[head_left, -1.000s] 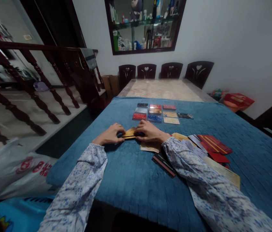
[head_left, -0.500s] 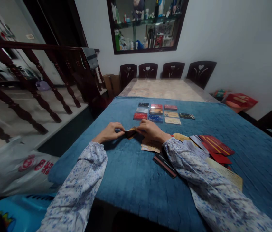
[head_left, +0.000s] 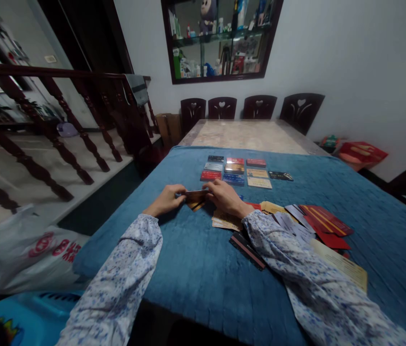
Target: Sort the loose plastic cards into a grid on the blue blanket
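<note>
Between my left hand (head_left: 168, 199) and my right hand (head_left: 223, 195) is a thin card (head_left: 196, 192), pinched at both ends and seen nearly edge-on. Just below it shows a black and gold card (head_left: 196, 204); whether it is held or lies on the cloth I cannot tell. Beyond my hands, cards lie in rows, among them a red card (head_left: 210, 176), a blue card (head_left: 233, 179) and a cream card (head_left: 259, 183). Tan cards (head_left: 226, 220) lie partly under my right hand. Close to my right sleeve rests a black card with a pinkish stripe (head_left: 248, 250).
A blue cloth (head_left: 188, 269) covers the near part of the table. To the right are loose red cards (head_left: 327, 221) and a cream paper (head_left: 343, 262). Chairs (head_left: 222, 108) line the far wall. At left stand a wooden railing (head_left: 55, 72), a white bag (head_left: 40, 250) and a blue plastic stool (head_left: 33, 312).
The card between my hands has tipped so its long edge shows, and more of the black and gold card is visible. The whole view has shifted slightly.
</note>
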Demonstrator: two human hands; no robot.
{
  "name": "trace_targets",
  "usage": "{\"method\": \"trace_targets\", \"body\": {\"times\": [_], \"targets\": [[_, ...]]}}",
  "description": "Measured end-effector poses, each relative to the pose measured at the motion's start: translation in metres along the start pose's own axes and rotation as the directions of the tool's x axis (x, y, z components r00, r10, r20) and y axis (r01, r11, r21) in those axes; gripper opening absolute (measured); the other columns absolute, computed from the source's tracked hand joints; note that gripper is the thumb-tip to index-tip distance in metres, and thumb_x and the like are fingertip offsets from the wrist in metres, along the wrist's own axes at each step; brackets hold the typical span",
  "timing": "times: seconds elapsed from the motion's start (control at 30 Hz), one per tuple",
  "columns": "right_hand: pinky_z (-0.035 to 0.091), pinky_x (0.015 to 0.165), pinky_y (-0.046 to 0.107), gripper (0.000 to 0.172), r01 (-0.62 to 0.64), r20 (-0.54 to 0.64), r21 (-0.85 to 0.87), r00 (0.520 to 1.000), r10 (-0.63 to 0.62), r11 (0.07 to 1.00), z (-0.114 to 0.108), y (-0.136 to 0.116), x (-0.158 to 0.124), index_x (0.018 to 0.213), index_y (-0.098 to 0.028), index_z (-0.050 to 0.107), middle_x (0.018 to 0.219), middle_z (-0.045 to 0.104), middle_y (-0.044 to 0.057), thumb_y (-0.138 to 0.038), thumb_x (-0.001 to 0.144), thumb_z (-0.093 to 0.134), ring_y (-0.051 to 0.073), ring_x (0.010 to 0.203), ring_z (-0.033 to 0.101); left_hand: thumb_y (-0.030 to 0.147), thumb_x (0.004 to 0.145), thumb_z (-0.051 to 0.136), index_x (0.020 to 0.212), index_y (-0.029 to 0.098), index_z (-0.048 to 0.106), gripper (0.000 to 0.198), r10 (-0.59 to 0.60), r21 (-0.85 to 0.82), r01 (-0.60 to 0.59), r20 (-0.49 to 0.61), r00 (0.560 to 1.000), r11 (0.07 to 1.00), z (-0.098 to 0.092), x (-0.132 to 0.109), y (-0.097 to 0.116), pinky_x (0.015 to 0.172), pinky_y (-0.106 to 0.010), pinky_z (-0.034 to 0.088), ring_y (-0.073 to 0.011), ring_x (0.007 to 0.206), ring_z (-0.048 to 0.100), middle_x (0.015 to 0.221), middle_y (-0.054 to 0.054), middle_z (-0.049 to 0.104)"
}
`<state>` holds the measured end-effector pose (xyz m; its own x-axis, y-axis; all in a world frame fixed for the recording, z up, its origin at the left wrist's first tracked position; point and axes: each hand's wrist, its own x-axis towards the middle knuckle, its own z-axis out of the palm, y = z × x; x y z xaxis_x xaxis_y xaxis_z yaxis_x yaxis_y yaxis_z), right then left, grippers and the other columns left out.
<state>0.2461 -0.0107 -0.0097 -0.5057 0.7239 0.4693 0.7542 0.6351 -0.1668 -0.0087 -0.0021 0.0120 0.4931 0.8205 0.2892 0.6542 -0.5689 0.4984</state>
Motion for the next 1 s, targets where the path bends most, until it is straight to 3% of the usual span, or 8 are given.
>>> {"method": "trace_targets", "body": {"times": [0.27,0.43,0.7,1.0], "targets": [[0.042,0.082,0.033,0.033,-0.039,0.052,-0.039,0.998,0.041,0.998,0.002,0.0,0.0,0.128,-0.02,0.064,0.102,0.07,0.011,-0.017,0.096,0.059,0.023,0.096,0.058,0.023,0.08,0.057,0.098,0.017,0.07,0.022,0.023,-0.046,-0.026,-0.054,0.998,0.999,0.009,0.002,-0.005,0.085,-0.032,0.054,-0.0205,0.089,0.069,0.096,-0.004,0.076],[0.037,0.091,0.037,0.042,-0.042,0.09,-0.08,0.995,0.049,0.996,0.004,-0.002,0.0,0.134,-0.02,0.06,0.114,0.074,0.012,-0.014,0.093,0.059,0.026,0.108,0.057,0.019,0.081,0.058,0.107,0.019,0.061,0.026,0.008,-0.055,-0.012,-0.081,0.997,0.998,0.014,0.001,-0.009,0.081,-0.032,0.054,-0.0196,0.084,0.069,0.094,-0.003,0.073],[0.033,0.095,0.042,0.052,-0.059,0.146,-0.123,0.986,0.077,0.991,0.002,-0.008,-0.001,0.144,-0.018,0.053,0.126,0.073,0.015,-0.017,0.092,0.06,0.03,0.115,0.055,0.017,0.083,0.06,0.114,0.02,0.056,0.031,0.011,0.017,-0.01,-0.044,0.999,1.0,0.018,0.0,-0.009,0.074,-0.029,0.052,-0.0178,0.075,0.066,0.087,-0.001,0.067],[0.035,0.096,0.042,0.05,-0.09,0.162,-0.107,0.981,0.107,0.99,-0.001,-0.012,0.0,0.146,-0.015,0.051,0.132,0.069,0.015,-0.019,0.097,0.056,0.029,0.117,0.053,0.012,0.085,0.06,0.124,0.018,0.058,0.04,0.05,0.064,-0.046,-0.06,0.997,0.997,0.021,0.001,-0.012,0.086,-0.034,0.055,-0.0204,0.087,0.069,0.1,-0.006,0.071]]}}
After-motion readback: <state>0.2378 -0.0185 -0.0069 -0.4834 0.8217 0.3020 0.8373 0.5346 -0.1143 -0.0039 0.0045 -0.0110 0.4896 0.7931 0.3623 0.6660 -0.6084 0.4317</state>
